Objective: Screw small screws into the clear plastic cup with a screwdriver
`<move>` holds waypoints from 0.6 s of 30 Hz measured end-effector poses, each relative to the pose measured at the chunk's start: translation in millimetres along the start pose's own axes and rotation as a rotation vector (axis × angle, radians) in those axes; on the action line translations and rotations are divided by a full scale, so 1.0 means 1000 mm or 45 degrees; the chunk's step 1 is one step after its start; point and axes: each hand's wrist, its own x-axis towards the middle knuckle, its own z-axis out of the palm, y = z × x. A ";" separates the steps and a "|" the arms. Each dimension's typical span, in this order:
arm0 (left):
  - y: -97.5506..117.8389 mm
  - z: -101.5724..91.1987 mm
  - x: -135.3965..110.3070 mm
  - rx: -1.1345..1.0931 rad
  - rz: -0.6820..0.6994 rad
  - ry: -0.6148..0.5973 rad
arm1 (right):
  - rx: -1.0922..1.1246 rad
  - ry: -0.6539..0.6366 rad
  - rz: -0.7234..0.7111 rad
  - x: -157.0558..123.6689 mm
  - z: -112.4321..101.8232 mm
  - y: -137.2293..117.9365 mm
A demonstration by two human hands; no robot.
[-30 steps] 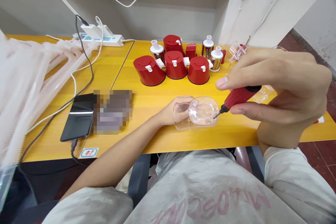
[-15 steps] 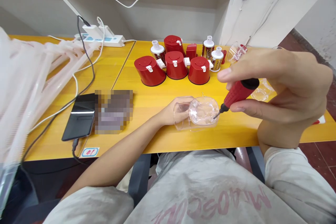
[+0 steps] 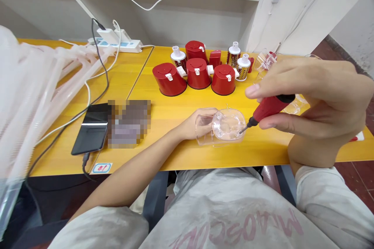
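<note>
Right hand [image 3: 318,101] grip narrow on red screwdriver [image 3: 270,107], tip at clear plastic cup [image 3: 229,125]; left hand [image 3: 195,124] grip holding cup sideways. Step looks like screw work; next calls for steady turning.

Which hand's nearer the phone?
Left. The left hand holds the clear plastic cup, right of the phone. The right hand, with the red screwdriver, is farther right, beyond the cup.

bright even room light, source not in view; soft shadows by red cups [image 3: 169,79]; glare streak on phone [image 3: 92,116]; wide-angle bend at edges; tubes [image 3: 29,93] at left v blurry; patch [image 3: 129,123] pixelated.
</note>
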 end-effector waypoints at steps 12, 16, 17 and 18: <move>-0.001 0.001 -0.003 0.007 0.018 -0.004 | -0.053 -0.088 0.012 0.002 -0.004 -0.008; 0.000 0.004 -0.004 -0.074 0.006 0.007 | -0.108 -0.086 -0.025 0.000 -0.005 -0.011; 0.000 0.005 -0.005 -0.077 0.002 0.006 | -0.160 -0.086 -0.076 0.000 -0.005 -0.011; 0.000 0.005 -0.005 -0.073 -0.002 0.009 | -0.202 -0.086 -0.115 0.000 -0.006 -0.012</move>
